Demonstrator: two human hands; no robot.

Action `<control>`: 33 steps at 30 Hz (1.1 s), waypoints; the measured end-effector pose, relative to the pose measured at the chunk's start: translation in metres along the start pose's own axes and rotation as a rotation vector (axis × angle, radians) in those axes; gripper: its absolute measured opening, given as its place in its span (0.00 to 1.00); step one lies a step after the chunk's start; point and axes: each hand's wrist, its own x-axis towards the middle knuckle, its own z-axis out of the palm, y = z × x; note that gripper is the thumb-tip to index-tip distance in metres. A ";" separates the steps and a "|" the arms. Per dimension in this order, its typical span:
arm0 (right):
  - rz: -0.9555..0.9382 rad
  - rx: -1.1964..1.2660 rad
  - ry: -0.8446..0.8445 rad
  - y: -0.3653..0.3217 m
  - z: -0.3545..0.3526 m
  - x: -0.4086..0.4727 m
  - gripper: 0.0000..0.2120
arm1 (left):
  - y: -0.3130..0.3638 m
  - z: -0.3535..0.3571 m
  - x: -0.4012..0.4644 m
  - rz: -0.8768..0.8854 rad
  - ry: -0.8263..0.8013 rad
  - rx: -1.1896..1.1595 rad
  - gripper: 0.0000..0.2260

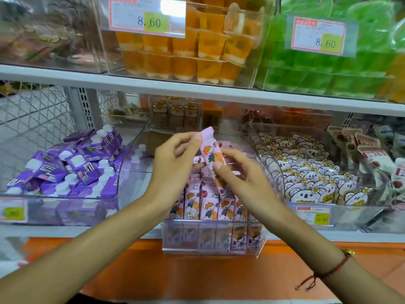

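Shelf: we face its lower tier, where bins sit side by side to keep the sorts apart.
Clear bin: stocked packets stand upright, faces forward, probably for easy picking.
Left hand: pinches the upper end, steadying it.
Right hand: pinches the lower part, thumb in front.
Pink packet: held tilted above the bin between both hands, we judge for slotting into a row.

A left hand and right hand pinch a tilted pink packet above a clear bin of matching packets; purple pouches lie at nine o'clock, koala packs at three.
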 end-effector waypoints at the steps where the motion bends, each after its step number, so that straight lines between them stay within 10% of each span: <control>1: 0.049 0.088 0.016 0.000 -0.001 0.001 0.06 | -0.001 -0.001 0.000 -0.003 -0.011 -0.005 0.10; 8: 0.299 0.457 0.131 0.005 -0.004 0.005 0.15 | -0.012 -0.003 -0.003 0.047 -0.145 0.312 0.15; 25: 0.132 0.433 0.223 0.006 -0.008 0.004 0.11 | -0.021 -0.004 -0.007 0.350 -0.227 0.701 0.19; 33: 0.099 0.226 0.176 0.005 -0.010 0.003 0.11 | -0.012 -0.002 -0.005 0.165 -0.285 0.425 0.17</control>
